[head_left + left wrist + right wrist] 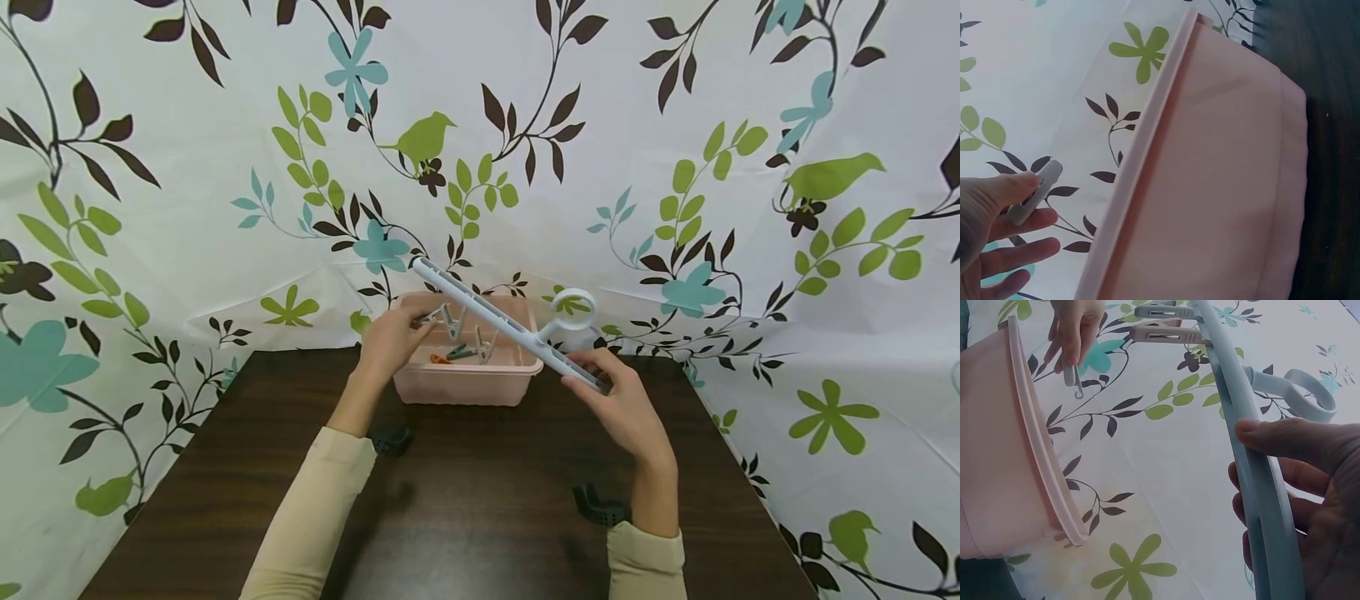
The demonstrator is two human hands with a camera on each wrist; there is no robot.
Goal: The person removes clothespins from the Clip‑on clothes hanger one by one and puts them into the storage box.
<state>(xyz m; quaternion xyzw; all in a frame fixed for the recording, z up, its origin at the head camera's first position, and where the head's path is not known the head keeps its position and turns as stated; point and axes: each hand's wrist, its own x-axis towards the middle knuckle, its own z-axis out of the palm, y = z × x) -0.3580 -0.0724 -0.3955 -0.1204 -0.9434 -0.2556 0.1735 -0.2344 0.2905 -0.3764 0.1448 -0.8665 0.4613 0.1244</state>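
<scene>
My right hand (622, 404) grips one end of a long pale blue clip hanger (487, 312), which slants up to the left over a pink basin (457, 389). A round ring (1313, 397) juts from the bar. Two pale clothespins (1169, 334) are fixed along the bar in the right wrist view. Between thumb and forefinger, my left hand (392, 340) pinches a grey clothespin (1036, 192), with its other fingers loosely spread. That hand is above the basin's left side, close to the bar but apart from it.
Inside the basin lie a dark grey-green clothespin (461, 352) and a small orange piece (439, 360). The basin stands at the back of a dark wooden table (480, 500), against a wall covering (525, 208) printed with leaves and birds. A black wrist mount (600, 506) sits by the right wrist.
</scene>
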